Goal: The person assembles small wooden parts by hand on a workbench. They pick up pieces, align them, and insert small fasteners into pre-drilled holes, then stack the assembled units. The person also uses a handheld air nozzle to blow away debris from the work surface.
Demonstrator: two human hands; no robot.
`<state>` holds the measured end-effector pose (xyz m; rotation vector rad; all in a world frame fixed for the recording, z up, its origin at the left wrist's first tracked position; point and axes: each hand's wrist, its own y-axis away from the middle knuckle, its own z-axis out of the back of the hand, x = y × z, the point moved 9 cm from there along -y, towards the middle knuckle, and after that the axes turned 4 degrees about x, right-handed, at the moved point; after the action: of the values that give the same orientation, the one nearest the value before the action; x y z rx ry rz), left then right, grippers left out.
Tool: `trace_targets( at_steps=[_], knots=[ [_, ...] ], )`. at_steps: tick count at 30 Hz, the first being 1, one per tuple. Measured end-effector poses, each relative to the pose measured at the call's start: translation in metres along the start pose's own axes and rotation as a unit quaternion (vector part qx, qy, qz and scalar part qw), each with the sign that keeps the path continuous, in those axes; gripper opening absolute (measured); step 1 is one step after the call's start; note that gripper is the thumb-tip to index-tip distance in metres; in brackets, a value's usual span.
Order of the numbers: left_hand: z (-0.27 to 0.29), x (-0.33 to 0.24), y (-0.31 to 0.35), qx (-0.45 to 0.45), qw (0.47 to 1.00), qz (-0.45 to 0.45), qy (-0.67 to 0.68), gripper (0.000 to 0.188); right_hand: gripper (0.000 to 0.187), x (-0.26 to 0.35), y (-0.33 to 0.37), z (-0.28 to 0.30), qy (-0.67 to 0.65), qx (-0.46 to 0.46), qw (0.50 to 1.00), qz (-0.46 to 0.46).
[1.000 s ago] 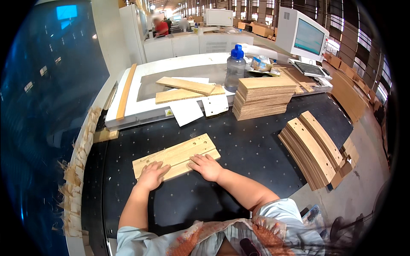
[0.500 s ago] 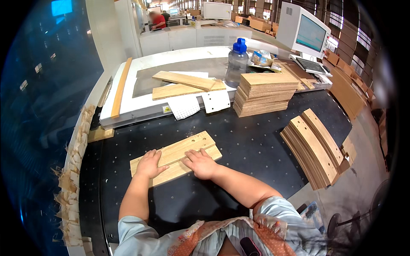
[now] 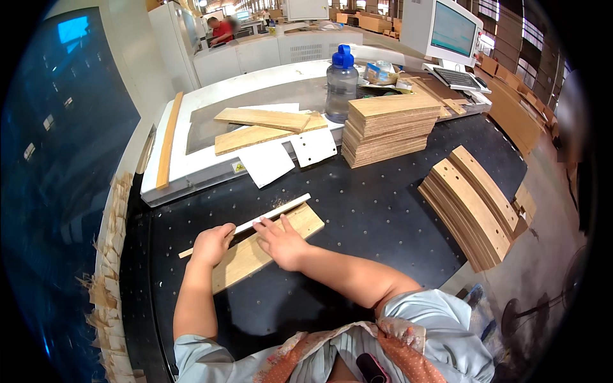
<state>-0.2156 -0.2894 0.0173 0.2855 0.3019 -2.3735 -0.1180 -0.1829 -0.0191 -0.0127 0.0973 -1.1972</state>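
Note:
Two light wooden boards lie in front of me on the black table. The far wooden board (image 3: 288, 205) is tipped up, showing mostly its long narrow edge. My left hand (image 3: 212, 246) is closed around this tipped board toward its left end, the fingertips partly hidden. The near wooden board (image 3: 258, 256) lies flat just on my side of it. Over this flat board, my right hand (image 3: 283, 246) has its fingers stretched out, with the tips against the tipped board's edge.
The black tabletop (image 3: 364, 210) is dotted with small studs. Stacked plain boards (image 3: 389, 134) stand at the back, drilled boards (image 3: 469, 210) at right. Beyond are loose boards (image 3: 262, 119) on a white machine, a water bottle (image 3: 341, 86) and a monitor (image 3: 452, 32). Someone in red (image 3: 221, 30) is far off.
The far board, flat beside the near one before, has tipped up onto its edge. My left hand has closed on it. My right fingers have moved left along it. The whole view has shifted slightly.

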Motion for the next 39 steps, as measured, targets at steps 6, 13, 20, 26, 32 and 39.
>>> trace_targets(
  at_steps=[6,13,20,26,32,39],
  knots=[
    [-0.001,-0.011,0.013,-0.065,0.993,-0.084,-0.059,0.016,0.064,0.007,-0.007,-0.031,-0.069,0.174,0.982,-0.006],
    [-0.011,-0.011,-0.001,0.054,0.993,-0.005,-0.105,0.017,0.109,-0.001,-0.023,-0.034,-0.149,0.292,0.944,0.024],
    [-0.010,-0.019,0.008,-0.018,0.995,-0.016,-0.100,0.007,0.104,0.031,0.036,-0.033,-0.163,0.163,0.972,0.038],
    [-0.009,-0.016,0.025,0.017,0.997,0.003,-0.077,0.008,0.086,0.045,0.046,-0.021,-0.123,0.154,0.975,0.106],
    [-0.004,-0.027,0.041,0.072,0.997,-0.015,-0.014,0.023,0.065,0.030,0.023,-0.005,-0.204,0.181,0.952,0.139],
    [-0.013,-0.047,0.055,0.192,0.977,-0.007,-0.087,0.071,0.021,0.003,0.003,0.020,-0.128,0.020,0.990,0.062]
  ],
)
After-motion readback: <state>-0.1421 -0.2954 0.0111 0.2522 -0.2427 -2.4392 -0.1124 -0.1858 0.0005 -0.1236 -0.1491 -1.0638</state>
